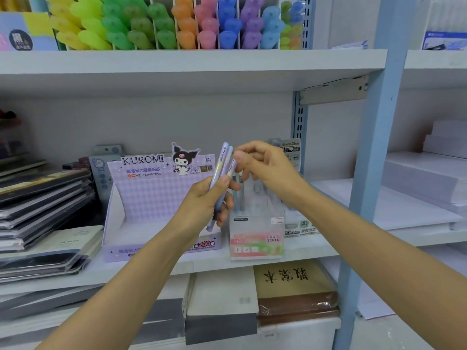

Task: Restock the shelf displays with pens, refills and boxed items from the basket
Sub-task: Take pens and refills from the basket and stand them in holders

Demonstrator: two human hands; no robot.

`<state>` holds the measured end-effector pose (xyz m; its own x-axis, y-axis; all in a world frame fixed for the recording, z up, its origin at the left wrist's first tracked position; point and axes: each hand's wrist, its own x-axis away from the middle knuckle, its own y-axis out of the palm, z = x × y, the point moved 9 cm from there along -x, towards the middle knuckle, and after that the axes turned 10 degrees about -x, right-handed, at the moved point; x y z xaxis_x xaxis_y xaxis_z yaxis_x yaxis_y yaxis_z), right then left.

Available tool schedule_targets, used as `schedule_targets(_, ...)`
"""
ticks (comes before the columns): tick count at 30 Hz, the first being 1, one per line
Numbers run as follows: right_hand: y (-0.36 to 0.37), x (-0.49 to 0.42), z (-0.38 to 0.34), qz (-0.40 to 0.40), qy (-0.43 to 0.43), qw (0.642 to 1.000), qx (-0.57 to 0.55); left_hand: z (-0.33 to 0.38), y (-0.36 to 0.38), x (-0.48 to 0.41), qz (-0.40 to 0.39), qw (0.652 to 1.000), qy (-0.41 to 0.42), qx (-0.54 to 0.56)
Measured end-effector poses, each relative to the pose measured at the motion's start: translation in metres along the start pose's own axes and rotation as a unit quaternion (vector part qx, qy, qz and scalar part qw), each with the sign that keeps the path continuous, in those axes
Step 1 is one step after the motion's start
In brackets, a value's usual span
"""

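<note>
Lilac cardboard display box (151, 198), left: header "KUROMI", "YZ2688/24PCS"; front lip "200". Clear plastic pen box (255, 246), right: "FRUIT SODA", "HB". Tan book cover (285, 276), lower shelf: brushed Chinese characters.

Both bare forearms reach up from the bottom of the view toward the clear pen box (256, 238). The left hand (207, 200) sits just left of the box's top. Its fingers curl round the lower half of a small bunch of pens (222, 170) held nearly upright, with the thumb pressed across their front. The right hand (265, 165) hovers above the box, wrist bent. Its thumb and forefinger pinch the upper end of the rightmost pen, and its other fingers are loosely curled.
</note>
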<state>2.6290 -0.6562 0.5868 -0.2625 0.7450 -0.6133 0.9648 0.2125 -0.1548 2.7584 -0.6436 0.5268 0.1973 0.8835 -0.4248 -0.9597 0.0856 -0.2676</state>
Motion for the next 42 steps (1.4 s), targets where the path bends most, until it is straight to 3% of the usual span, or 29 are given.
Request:
schedule_targets(4,-0.002,0.001,-0.008,0.011,-0.007,1.000,-0.023,0.006,0.005,0.002,-0.014,1.000,0.002,0.012)
schedule_targets(8,-0.037,0.004,-0.011,0.102,-0.020,0.989,-0.106,-0.004,-0.015,0.003,0.046,0.997,-0.051,0.041)
schedule_targets(11,-0.048,0.008,-0.005,0.109,0.001,0.987,-0.115,-0.006,-0.027,0.007,0.086,0.992,-0.066,0.061)
schedule_targets(14,-0.044,0.015,0.006,0.058,0.059,0.993,-0.085,-0.001,-0.035,0.011,0.127,0.987,-0.050,0.084)
schedule_targets(19,-0.015,0.040,0.010,-0.124,0.121,0.984,0.043,0.013,-0.042,0.013,0.182,0.970,-0.011,0.159)
schedule_targets(23,-0.011,0.042,0.000,-0.093,0.101,0.991,0.002,0.013,-0.028,0.015,0.178,0.970,-0.029,0.162)
schedule_targets(29,0.009,0.046,0.002,-0.140,0.083,0.986,0.042,0.018,-0.016,0.020,0.183,0.972,-0.005,0.150)
schedule_targets(34,-0.012,0.029,-0.040,0.006,-0.045,0.999,0.010,0.033,-0.009,0.018,0.165,0.984,0.016,0.071)
schedule_targets(39,-0.008,0.015,-0.056,0.019,-0.076,0.997,0.016,0.046,0.007,0.015,0.131,0.990,0.038,0.018)
schedule_targets(42,-0.036,0.011,-0.056,0.097,-0.089,0.991,-0.030,0.041,0.000,0.014,0.142,0.989,0.017,0.022)
